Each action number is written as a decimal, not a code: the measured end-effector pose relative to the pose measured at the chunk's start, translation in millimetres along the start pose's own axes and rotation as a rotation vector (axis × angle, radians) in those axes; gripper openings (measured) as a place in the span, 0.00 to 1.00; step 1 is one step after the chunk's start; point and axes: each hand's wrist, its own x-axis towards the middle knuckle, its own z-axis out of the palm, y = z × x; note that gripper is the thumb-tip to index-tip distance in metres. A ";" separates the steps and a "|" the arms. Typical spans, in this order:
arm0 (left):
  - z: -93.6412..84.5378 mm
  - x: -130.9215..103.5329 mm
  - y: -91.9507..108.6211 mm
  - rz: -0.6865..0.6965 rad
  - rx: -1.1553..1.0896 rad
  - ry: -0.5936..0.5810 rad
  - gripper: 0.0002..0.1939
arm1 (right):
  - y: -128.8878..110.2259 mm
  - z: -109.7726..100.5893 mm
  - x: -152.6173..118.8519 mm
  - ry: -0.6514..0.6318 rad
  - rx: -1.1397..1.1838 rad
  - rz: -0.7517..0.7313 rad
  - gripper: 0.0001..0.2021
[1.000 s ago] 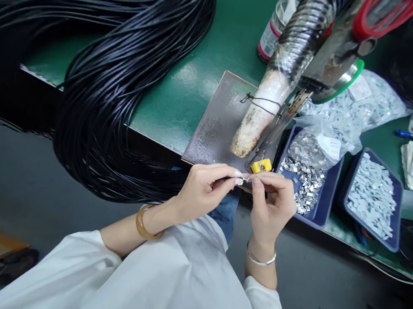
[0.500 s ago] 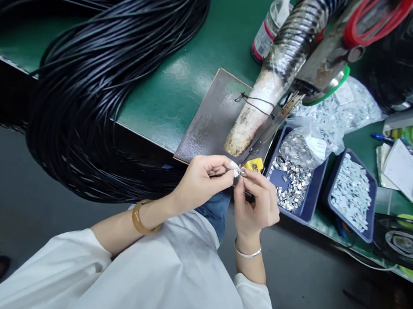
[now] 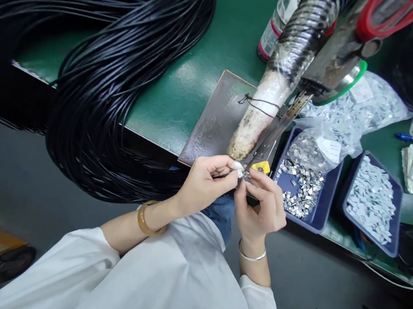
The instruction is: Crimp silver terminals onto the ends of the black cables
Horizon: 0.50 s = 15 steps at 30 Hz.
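Note:
In front of my body, both hands meet at the table's front edge. My left hand (image 3: 209, 182) is closed in a pinch, with what looks like the end of a thin black cable between thumb and forefinger; its fingertips carry white coverings. Touching it from the right, my right hand (image 3: 262, 202) pinches a small shiny metal piece (image 3: 246, 174), mostly covered by the fingers. A large bundle of black cables (image 3: 124, 92) hangs over the table edge to the left, its lower strands running behind my left hand. A yellow part (image 3: 261, 167) sits just beyond my right fingers.
A wrapped duct hose (image 3: 253, 115) slants down above a grey plate (image 3: 210, 120). On the right stand a blue tray (image 3: 328, 206) of metal clips and another tray (image 3: 392, 245) of pale pieces. Plastic bags (image 3: 377, 103), a jar (image 3: 268, 38) and red-handled scissors (image 3: 368, 24) lie farther back.
The view has shifted a little, so the table and its things appear farther right. Both hands keep their pinch together, with only slight finger movement.

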 end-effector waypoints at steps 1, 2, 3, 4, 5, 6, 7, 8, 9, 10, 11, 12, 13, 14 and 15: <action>-0.4 0.2 -0.1 -0.016 -0.013 -0.009 0.08 | 0.6 -0.5 -1.1 -0.003 -0.005 -0.004 0.11; -0.6 0.3 -0.5 -0.030 -0.024 -0.017 0.08 | 1.3 -1.2 -2.0 -0.007 -0.009 -0.006 0.11; -0.8 0.3 -1.1 -0.041 -0.032 -0.024 0.08 | 2.1 -2.1 -2.7 -0.014 -0.011 -0.006 0.11; -0.8 0.1 -1.9 -0.049 -0.037 -0.030 0.08 | 2.7 -3.0 -3.0 -0.024 -0.010 -0.003 0.11; -0.7 -0.2 -2.6 -0.053 -0.040 -0.036 0.08 | 3.2 -3.9 -3.0 -0.031 -0.008 -0.002 0.11; -0.5 -0.5 -3.3 -0.054 -0.041 -0.040 0.08 | 3.5 -4.6 -2.6 -0.037 -0.003 -0.003 0.12; -0.3 -0.8 -3.8 -0.054 -0.043 -0.041 0.08 | 3.6 -5.0 -1.9 -0.041 0.000 -0.005 0.12; 0.0 -1.1 -4.0 -0.056 -0.045 -0.041 0.08 | 3.7 -5.2 -1.0 -0.042 0.003 -0.007 0.12; 0.1 -1.3 -4.0 -0.059 -0.049 -0.041 0.08 | 3.7 -5.0 -0.1 -0.042 0.007 -0.009 0.12; 0.0 -1.6 -3.7 -0.063 -0.055 -0.039 0.07 | 3.7 -4.5 0.9 -0.038 0.010 -0.008 0.12; -0.4 -2.0 -3.3 -0.069 -0.064 -0.038 0.07 | 3.9 -4.0 1.6 -0.034 0.011 -0.004 0.12; -1.0 -2.5 -2.8 -0.074 -0.075 -0.038 0.06 | 4.3 -3.6 1.9 -0.032 0.012 0.006 0.11; -1.9 -3.0 -2.2 -0.077 -0.088 -0.044 0.05 | 4.8 -3.5 1.6 -0.041 0.018 0.026 0.11; -3.0 -3.7 -1.7 -0.084 -0.103 -0.055 0.04 | 5.5 -4.0 0.7 -0.054 0.032 0.060 0.10; -4.2 -4.5 -1.3 -0.092 -0.122 -0.068 0.04 | 6.2 -5.2 -0.9 -0.061 0.056 0.103 0.09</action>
